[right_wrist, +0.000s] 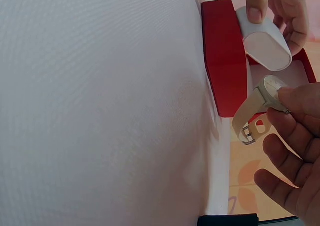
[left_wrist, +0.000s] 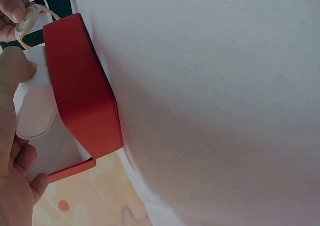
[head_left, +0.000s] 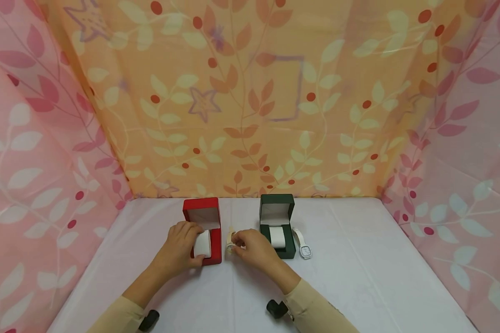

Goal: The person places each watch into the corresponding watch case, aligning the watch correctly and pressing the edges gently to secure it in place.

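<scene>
No text, label, brand, number or sign can be read in any view. The red box point(head_left: 203, 230) and the green box point(head_left: 277, 224) carry no visible lettering. The dials of the cream watch point(right_wrist: 264, 99) and the white watch point(head_left: 303, 244) are too small to read. The patterned cloth point(head_left: 250, 106) shows only leaves, berries and stars.
</scene>
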`<state>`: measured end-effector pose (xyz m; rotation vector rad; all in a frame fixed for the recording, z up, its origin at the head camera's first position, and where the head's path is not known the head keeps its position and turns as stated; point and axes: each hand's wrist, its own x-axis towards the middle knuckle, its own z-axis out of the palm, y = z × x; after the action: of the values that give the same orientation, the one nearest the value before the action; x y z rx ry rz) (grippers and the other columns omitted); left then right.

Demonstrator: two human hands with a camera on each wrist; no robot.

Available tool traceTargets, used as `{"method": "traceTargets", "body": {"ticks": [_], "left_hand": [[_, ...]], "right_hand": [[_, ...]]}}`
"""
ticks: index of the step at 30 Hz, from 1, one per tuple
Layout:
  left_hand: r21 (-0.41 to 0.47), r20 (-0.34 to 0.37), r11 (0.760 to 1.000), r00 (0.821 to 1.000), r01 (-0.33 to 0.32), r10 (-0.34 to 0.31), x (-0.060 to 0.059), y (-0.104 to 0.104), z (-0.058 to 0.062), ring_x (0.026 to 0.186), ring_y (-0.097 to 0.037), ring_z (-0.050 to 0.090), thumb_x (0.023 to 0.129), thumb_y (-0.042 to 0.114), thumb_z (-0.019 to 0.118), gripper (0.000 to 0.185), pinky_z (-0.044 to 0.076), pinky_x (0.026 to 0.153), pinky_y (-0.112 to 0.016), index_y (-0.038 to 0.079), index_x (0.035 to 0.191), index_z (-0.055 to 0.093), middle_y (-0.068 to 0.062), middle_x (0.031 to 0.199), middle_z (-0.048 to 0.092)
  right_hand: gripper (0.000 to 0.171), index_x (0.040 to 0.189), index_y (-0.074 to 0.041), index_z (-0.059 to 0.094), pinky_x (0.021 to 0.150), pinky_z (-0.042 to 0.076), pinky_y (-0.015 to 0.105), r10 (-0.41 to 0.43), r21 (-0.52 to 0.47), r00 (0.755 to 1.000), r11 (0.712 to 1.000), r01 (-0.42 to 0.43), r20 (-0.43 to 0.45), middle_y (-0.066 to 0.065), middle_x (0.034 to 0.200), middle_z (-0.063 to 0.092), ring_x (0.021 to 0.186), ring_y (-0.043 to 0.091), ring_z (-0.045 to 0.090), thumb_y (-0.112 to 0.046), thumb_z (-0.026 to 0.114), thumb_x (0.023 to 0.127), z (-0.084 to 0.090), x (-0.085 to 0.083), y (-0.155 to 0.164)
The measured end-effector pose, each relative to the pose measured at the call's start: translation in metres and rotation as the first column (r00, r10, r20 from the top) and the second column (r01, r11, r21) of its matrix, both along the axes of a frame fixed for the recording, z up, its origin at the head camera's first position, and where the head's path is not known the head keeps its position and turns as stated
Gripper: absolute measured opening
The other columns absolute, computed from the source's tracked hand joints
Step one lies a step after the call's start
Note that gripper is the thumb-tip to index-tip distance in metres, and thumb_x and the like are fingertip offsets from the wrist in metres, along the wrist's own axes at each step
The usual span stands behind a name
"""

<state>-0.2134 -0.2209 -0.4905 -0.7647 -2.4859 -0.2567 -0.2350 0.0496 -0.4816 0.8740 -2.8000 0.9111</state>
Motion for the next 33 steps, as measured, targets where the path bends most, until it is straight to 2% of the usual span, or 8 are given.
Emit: {"method": "traceTargets", "body": {"ticks": [15,27,33], "left_hand": [[0.046,0.082,0.999,0.997,-0.013,0.009,0.012,0.008,0.015,0.12,-0.03,0.046,0.069,0.037,0.091,0.07,0.038,0.1,-0.053,0.011,0.126,0.06,-0.007,0.123,0.057],[0.061,0.088,0.998,0.996,-0.014,0.008,0.02,0.015,0.021,0.125,-0.026,0.047,0.071,0.038,0.089,0.07,0.038,0.103,-0.053,0.014,0.129,0.059,-0.002,0.128,0.062],[0.023,0.054,1.0,0.999,-0.003,0.001,0.025,0.02,0.024,0.123,-0.026,0.051,0.071,0.041,0.088,0.066,0.035,0.104,-0.056,0.015,0.127,0.062,-0.002,0.124,0.063]], "right_hand": [[0.013,0.103,-0.018,0.075,0.083,0.055,0.028,-0.043,-0.024,0.998,0.999,0.044,0.048,-0.01,0.096,0.071,0.09,0.004,0.062,-0.024,0.078,0.092,0.011,0.011,0.011],[0.015,0.105,-0.02,0.075,0.084,0.055,0.029,-0.065,-0.041,0.998,0.997,0.066,0.01,-0.011,0.098,0.068,0.093,0.004,0.061,-0.025,0.078,0.092,0.016,0.021,0.03],[0.014,0.105,-0.02,0.075,0.082,0.054,0.029,-0.057,-0.056,0.996,0.997,0.054,-0.063,-0.011,0.099,0.07,0.094,0.006,0.061,-0.024,0.078,0.092,0.025,0.03,0.04]]}}
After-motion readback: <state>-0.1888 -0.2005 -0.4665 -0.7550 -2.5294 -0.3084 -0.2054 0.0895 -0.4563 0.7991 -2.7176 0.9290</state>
